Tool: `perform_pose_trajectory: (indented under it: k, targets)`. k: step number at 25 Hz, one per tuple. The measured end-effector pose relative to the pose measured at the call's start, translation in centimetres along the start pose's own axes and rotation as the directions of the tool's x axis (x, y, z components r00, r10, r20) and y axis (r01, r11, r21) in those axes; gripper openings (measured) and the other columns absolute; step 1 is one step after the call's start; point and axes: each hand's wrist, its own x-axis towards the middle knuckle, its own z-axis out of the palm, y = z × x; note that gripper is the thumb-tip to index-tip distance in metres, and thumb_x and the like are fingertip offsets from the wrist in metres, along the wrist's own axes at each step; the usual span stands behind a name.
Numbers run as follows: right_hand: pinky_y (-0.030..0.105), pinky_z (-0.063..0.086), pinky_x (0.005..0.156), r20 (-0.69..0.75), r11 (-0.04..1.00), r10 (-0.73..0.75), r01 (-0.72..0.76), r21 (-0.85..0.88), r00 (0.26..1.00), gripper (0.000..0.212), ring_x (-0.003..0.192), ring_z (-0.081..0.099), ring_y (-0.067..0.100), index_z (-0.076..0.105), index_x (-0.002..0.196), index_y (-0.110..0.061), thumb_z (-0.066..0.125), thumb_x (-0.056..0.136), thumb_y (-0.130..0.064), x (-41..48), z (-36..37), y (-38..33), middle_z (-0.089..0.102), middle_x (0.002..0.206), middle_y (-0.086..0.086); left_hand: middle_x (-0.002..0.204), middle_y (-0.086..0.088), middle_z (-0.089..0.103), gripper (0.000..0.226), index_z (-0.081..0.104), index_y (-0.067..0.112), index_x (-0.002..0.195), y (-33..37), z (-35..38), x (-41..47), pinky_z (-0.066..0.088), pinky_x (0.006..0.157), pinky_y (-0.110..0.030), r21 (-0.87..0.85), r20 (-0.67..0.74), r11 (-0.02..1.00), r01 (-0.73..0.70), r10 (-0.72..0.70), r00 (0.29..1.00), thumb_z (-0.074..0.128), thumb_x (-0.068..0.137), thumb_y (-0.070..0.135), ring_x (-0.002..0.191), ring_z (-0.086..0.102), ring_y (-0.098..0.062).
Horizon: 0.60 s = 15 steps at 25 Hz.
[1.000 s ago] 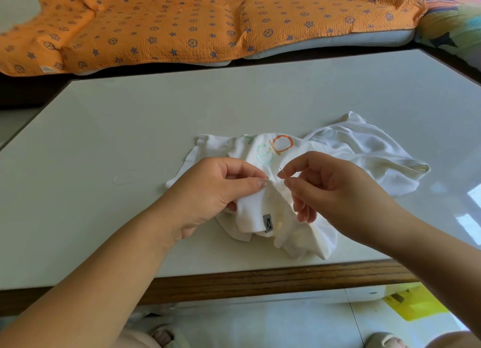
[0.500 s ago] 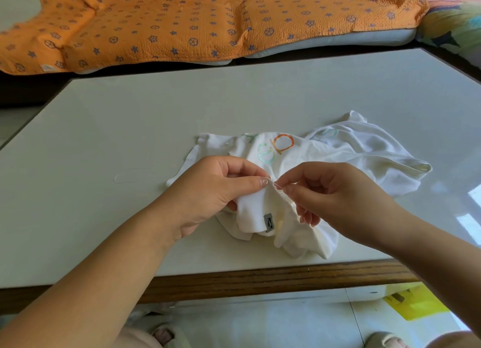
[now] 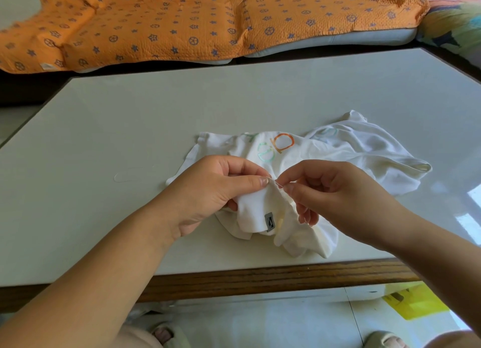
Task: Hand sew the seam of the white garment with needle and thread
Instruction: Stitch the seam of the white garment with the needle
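Observation:
A crumpled white garment (image 3: 351, 149) with orange and green printed letters lies on the pale table (image 3: 234, 100) near its front edge. My left hand (image 3: 216, 189) pinches a raised fold of the garment between thumb and forefinger. Right beside it, my right hand (image 3: 328, 191) pinches a thin needle (image 3: 278, 184) at the top of that fold; only a short glint of the needle shows. A small grey label (image 3: 270, 221) hangs on the fabric below the fold. A loose loop of pale thread (image 3: 125, 177) lies on the table to the left.
An orange quilt with blue stars (image 3: 208, 19) covers a cushion behind the table. The table's wooden front edge (image 3: 260, 274) runs just below the garment. A yellow item (image 3: 416, 303) lies on the floor at lower right, and sandalled feet show at the bottom.
My right hand has dropped from above the fold and closed in on my left thumb, bringing the needle down to the fabric. My left hand has kept its pinch on the fold.

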Motion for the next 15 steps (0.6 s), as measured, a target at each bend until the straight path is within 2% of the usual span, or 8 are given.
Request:
perform_pose_trajectory:
  k: [15]
  targets:
    - [0.017,0.048,0.055,0.016,1.0,-0.002,0.002,0.018,1.0,0.019,0.049,0.059,0.01,0.072,0.088,-0.021,0.058,0.092,-0.009,0.12,-0.14,0.12,0.062,0.056,0.003,0.076,0.005,0.072,0.012,0.076,0.021,0.078,0.08,0.02,-0.06,0.049,0.055,-0.016,-0.034,0.01,0.999,0.005,-0.005,1.0,0.068,0.084,0.014,0.066,0.064,-0.005]
